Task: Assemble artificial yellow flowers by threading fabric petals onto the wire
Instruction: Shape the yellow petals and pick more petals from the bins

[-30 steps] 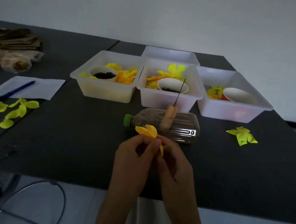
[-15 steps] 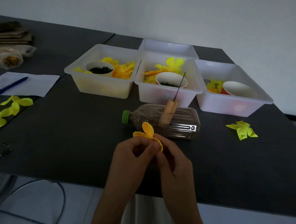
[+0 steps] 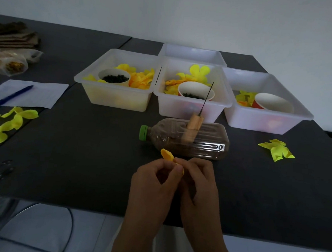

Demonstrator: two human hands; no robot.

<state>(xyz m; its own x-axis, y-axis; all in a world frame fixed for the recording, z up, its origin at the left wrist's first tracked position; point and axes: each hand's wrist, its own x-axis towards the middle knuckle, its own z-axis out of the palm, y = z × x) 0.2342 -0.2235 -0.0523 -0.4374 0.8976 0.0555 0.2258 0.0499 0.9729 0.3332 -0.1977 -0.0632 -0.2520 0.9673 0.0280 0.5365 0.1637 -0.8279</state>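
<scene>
Petal in hand, not yet threaded

Left hand [image 3: 153, 182] and right hand [image 3: 198, 179] together pinch an orange petal [image 3: 168, 155] just above the worktop [image 3: 80, 159]; the wire [image 3: 207, 96] stands bare beyond the bottle [image 3: 183, 140], so threading looks barely begun.

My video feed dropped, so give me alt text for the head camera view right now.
Left hand and right hand together pinch an orange-yellow petal above a dark table. Just beyond lies a bottle with a wooden-handled wire standing up from it. Behind that sit bins of yellow petals and cups.
</scene>
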